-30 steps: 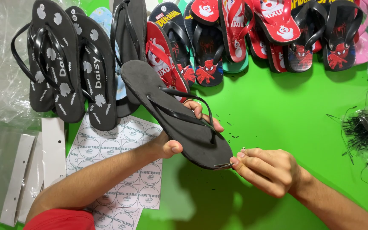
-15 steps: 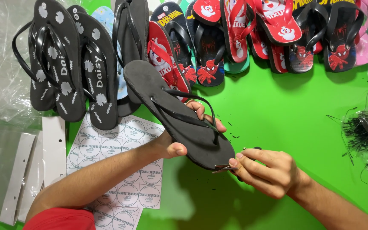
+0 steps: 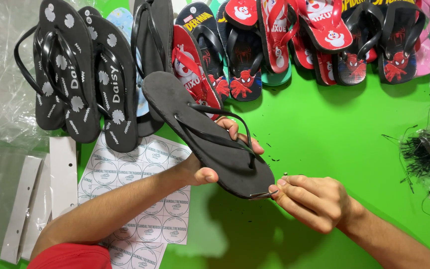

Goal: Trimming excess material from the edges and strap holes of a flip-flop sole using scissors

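My left hand (image 3: 210, 159) grips a plain black flip-flop (image 3: 202, 132) from underneath, thumb on its near edge, holding it tilted above the green surface. My right hand (image 3: 312, 201) pinches a thin dark fastener loop (image 3: 265, 193) at the sandal's toe end, fingertips touching the sole's rim. The sandal's thin black straps (image 3: 225, 129) arch upward over the footbed.
A row of flip-flops lies along the far edge: black flowered ones (image 3: 83, 79) at left, cartoon-printed red and black ones (image 3: 294, 35) to the right. A sheet of round stickers (image 3: 135, 174) lies under my left forearm. White card strips (image 3: 31, 199), clear plastic bags (image 3: 1, 99), black fasteners pile (image 3: 429, 152).
The sandal has shifted slightly down and right in my left hand, and my right hand's fingers have closed in on the fastener at its toe end.
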